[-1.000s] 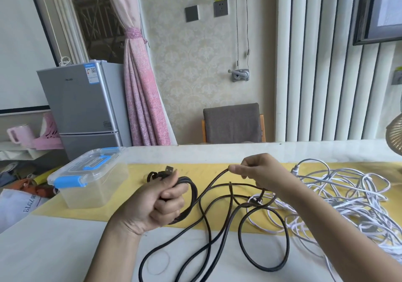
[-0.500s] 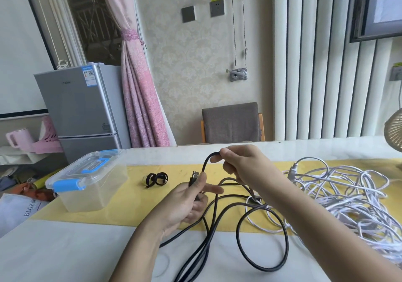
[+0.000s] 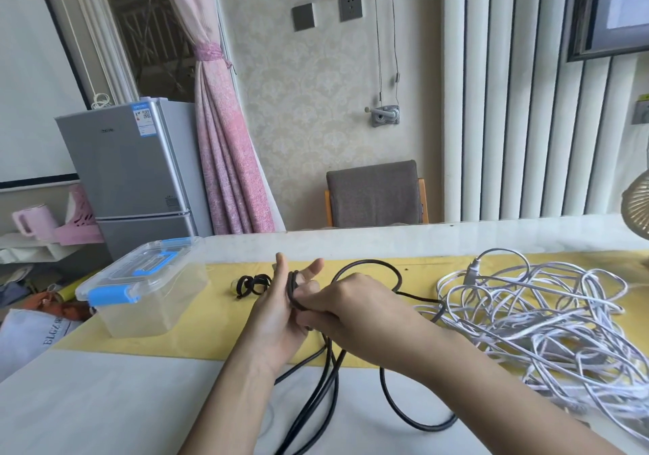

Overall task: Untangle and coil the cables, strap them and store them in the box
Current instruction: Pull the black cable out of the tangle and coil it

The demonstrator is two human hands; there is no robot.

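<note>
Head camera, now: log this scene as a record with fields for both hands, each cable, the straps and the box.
left hand: fingers straight, black cable looped across them
right hand: grips the black cable against the left hand
black cable: mostly loose loops trailing onto the table
white cable: tangled pile at the right, no hand on it
straps: black, lying on the yellow mat between box and hands
box: clear, blue latches, lid on, at the left
</note>
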